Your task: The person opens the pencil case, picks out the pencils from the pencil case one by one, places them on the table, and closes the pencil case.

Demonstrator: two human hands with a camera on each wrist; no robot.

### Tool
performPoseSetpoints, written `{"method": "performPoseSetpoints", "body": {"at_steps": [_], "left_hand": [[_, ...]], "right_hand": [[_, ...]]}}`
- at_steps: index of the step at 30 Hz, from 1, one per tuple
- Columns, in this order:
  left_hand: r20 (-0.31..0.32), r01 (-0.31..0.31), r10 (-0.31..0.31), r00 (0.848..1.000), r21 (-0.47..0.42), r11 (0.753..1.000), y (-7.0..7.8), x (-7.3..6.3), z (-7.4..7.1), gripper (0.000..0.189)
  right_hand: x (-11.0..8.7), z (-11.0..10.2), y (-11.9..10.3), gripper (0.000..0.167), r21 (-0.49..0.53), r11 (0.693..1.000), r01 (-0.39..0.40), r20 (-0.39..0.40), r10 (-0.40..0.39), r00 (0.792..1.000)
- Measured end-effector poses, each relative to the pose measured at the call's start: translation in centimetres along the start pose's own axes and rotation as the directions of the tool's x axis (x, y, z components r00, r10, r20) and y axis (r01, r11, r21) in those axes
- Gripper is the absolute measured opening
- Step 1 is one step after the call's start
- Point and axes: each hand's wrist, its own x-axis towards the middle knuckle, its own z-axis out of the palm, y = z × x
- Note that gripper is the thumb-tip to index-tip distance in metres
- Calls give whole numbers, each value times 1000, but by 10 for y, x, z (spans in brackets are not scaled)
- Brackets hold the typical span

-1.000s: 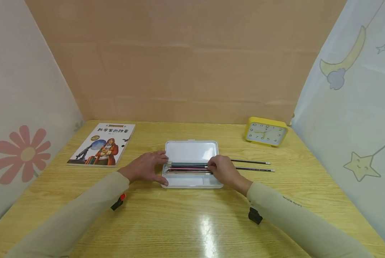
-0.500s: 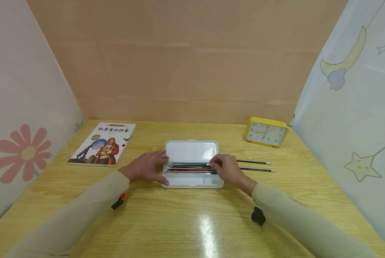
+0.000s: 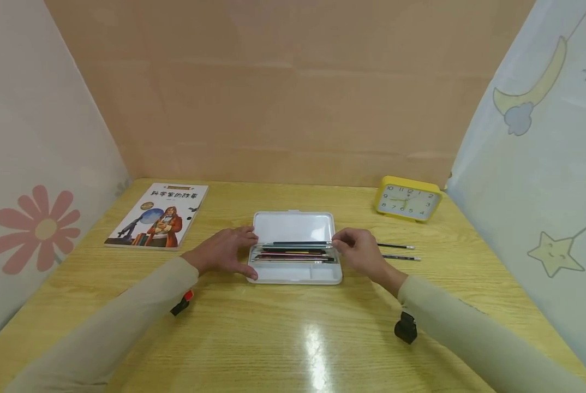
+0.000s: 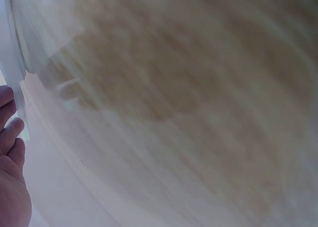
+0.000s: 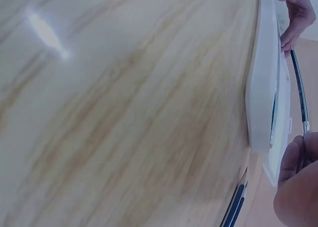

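Observation:
A white pencil case (image 3: 278, 275) lies with its lid (image 3: 293, 226) raised on the table, several pencils (image 3: 293, 257) in its tray. My left hand (image 3: 224, 251) rests against the case's left end, thumb at the front corner and fingers by the lid. In the left wrist view its fingers (image 4: 12, 137) show beside a pale edge. Between thumb and fingers, my right hand (image 3: 364, 251) pinches one end of a dark blue pencil (image 3: 300, 243). That pencil (image 5: 299, 83) slants above the case in the right wrist view, its far end near the left hand.
Two dark pencils (image 3: 401, 257) lie on the table to the right of the case. A yellow clock (image 3: 407, 199) stands at the back right. At the back left lies a book (image 3: 157, 215). Paper-covered walls (image 3: 293, 109) enclose the back and sides.
My right hand has moved right and slightly away, drawing the dark blue pencil up from the others to the lid side. The left hand has stayed at the case's left end.

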Motion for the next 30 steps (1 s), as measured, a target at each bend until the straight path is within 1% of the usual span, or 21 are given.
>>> {"method": "performPoseSetpoints", "body": {"at_steps": [6,10,18,23,30], "left_hand": [[13,8,-8,1000,4,1000,1,1,-1,96],[8,0,0,1000,4,1000,1,1,-1,97],[28,16,-16,999,6,1000,2,0,-1,95],[19,19,-19,1000,-3,1000,2,-1,-1,95],[-10,-17,17,1000,5,1000,-3,0,3,98]], "right_hand": [[-6,-15,3,10,117,992,-38,-4,38,999],[-11,-27,7,12,149,987,-51,-8,52,999],[-22,-52,17,15,150,988,-46,-38,53,998],[-32,-69,24,17,119,990,-73,-57,80,995],[-43,-88,35,19,77,992,-101,-81,107,991]]}}
